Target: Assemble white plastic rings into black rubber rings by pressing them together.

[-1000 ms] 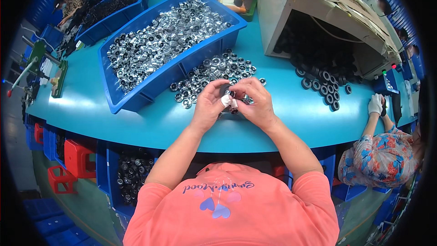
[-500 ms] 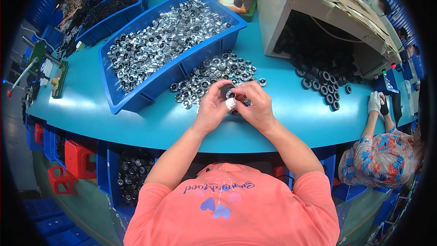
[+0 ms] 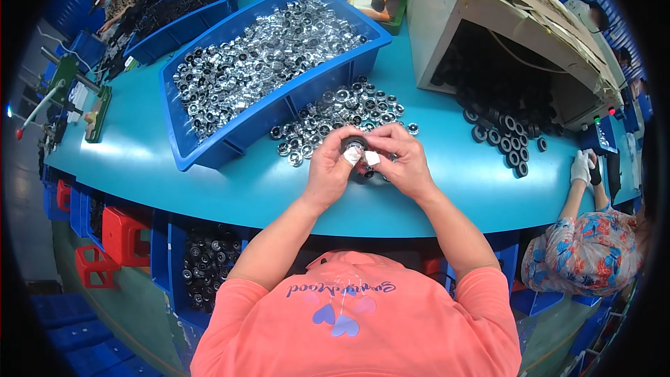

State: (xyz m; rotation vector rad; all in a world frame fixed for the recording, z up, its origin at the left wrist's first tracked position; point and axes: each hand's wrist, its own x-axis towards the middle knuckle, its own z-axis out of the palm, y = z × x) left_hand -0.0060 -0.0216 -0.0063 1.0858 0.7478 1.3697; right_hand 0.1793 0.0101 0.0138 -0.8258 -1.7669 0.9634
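Note:
Between both hands is a small wheel with a black rubber ring [image 3: 354, 142] around a shiny silver hub. My left hand [image 3: 326, 173] is closed about its left side, the thumb pressing from below. My right hand [image 3: 406, 162] has its fingers closed at the ring's right edge. White tape wraps both thumbs. Past the hands lies a loose heap of silver hubs [image 3: 335, 110] with dark centres, and a few more hubs show beneath my right fingers. How far the ring sits on the hub is partly hidden by the fingers.
A blue bin [image 3: 241, 122] full of silver hubs stands behind the heap. To the right, black rubber rings [image 3: 513, 141] spill from an open-fronted pale box [image 3: 436, 35]. A co-worker's gloved hand [image 3: 581, 166] rests at the far right. A green hand press [image 3: 101, 113] stands at the left.
The black ring, tilted on edge before, now lies more level around the hub. My right thumb has drawn apart from the left one, and the whole view has shifted slightly.

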